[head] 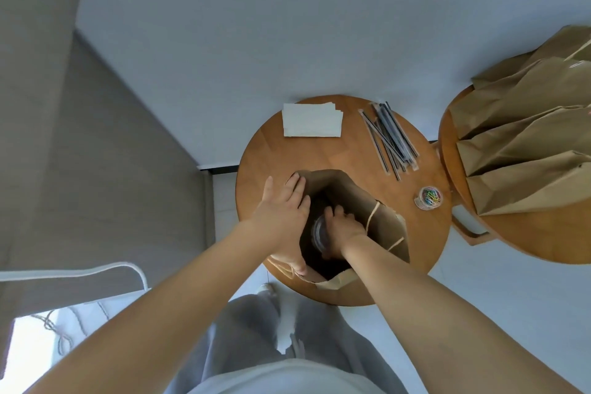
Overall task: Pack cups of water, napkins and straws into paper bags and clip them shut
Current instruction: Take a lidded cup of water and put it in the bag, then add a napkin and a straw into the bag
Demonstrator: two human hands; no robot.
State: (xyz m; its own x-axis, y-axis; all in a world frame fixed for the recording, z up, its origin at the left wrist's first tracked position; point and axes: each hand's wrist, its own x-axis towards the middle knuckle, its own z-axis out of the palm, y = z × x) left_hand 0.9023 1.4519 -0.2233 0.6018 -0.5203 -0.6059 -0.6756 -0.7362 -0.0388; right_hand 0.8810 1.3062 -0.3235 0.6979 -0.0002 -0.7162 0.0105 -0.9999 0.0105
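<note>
Paper bag open, right hand grip on cup inside (seemingly lidded), left hand flat on rim.

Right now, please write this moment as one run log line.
step: cup into bag | right hand: grips cup inside open paper bag | left hand: holds bag rim | napkins, straws: unpacked

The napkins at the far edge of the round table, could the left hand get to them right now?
Probably yes. The left hand only rests open on the rim of the bag, and bare tabletop lies between it and the napkins.
</note>
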